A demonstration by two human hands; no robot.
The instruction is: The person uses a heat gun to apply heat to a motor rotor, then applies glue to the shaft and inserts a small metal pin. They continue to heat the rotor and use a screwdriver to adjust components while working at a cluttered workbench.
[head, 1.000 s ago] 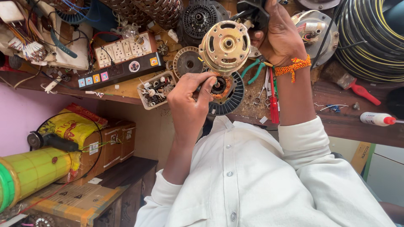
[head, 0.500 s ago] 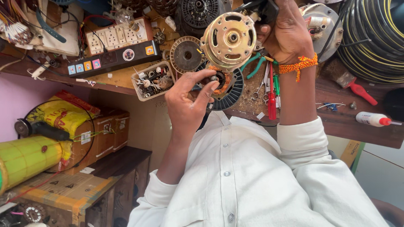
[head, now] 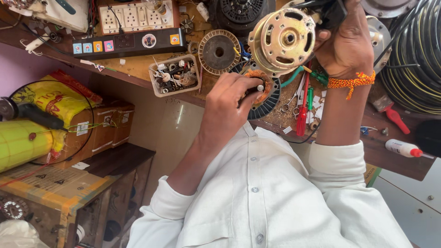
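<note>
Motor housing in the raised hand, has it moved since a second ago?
Yes. The motor housing in the right hand has shifted to the right, further from the round wound coil lying on the bench.

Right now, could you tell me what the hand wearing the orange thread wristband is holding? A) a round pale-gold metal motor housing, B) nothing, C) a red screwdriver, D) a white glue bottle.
A: the right hand, with the orange wristband, grips the round motor housing above the bench, while the red screwdriver lies untouched below and the left hand pinches the copper-wound part.
</note>
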